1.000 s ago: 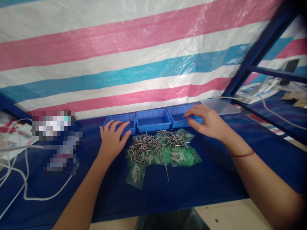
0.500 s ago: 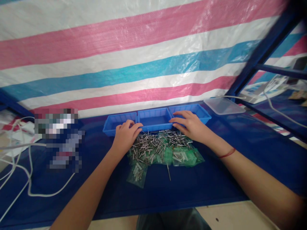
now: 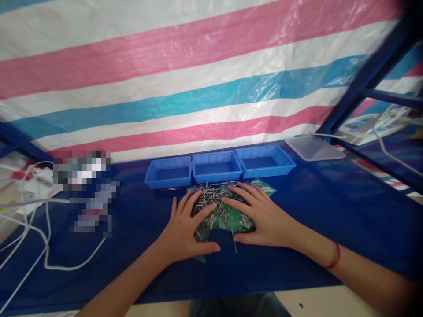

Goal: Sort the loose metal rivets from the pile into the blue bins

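Observation:
A heap of small silver metal pins that look like rivets (image 3: 211,200) lies on the blue table, mixed with clear and green plastic bags (image 3: 233,219). My left hand (image 3: 183,231) rests on the heap's left side, fingers spread, covering part of a bag. Against the right side, my right hand (image 3: 264,218) lies with its fingers also apart, over the pins and bags. Between them the heap is bunched together. One longer thin pin (image 3: 235,244) sticks out near my right thumb. Neither hand grips anything.
Behind the heap stand three blue trays in a row: left (image 3: 168,178), middle (image 3: 216,174) and right (image 3: 267,165). A clear plastic lid (image 3: 313,147) lies at the back right. White cables (image 3: 46,246) loop across the left, beside blurred-out items. A striped sheet (image 3: 185,101) hangs behind.
Both hands have come off the trays and back towards me, onto the sides of the heap. The spread pins and bags are now pushed closer together.

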Tool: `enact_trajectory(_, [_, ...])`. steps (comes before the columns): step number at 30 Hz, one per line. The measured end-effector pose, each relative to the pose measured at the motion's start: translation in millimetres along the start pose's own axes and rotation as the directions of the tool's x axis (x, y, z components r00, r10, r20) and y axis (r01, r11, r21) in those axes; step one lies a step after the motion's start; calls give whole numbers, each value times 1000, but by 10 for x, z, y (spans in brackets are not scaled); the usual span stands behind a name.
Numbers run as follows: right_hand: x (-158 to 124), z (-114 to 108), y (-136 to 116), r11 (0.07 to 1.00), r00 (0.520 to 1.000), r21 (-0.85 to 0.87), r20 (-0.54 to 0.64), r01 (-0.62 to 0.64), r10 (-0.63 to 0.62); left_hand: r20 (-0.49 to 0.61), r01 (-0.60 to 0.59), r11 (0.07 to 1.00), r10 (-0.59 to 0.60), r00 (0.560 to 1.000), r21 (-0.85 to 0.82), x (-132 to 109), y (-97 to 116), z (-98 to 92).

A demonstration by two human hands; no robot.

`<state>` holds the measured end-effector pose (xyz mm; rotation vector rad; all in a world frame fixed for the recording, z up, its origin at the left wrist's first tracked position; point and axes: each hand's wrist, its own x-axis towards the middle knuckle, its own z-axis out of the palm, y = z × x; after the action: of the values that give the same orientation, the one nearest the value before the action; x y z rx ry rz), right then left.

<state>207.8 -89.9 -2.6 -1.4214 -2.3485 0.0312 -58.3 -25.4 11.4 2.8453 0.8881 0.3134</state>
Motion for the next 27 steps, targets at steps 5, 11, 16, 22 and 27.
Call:
enact_trajectory(5, [25,59,-8,999,999,31,-21,-30,30,-90,96,995,-96,991,-4,125,172,151])
enact_trajectory(11, [47,-27,7,999,984,-36,-176,16,-22,-182,146,989,-138,974,28,160,289,195])
enact_trajectory(16, [-140,-88,-204,989,966,-33,-216,141,-145,-198,145,989,-139,970,19,149,290,187])
enact_trajectory(22, [-431,118,-706,851,850,-1,52,524,-524,-182,178,983,-185,966,-52,155,266,209])
enact_trajectory(27, [-419,168,-738,891,885,82,105,447,-454,-177,162,985,-171,969,-67,143,259,225])
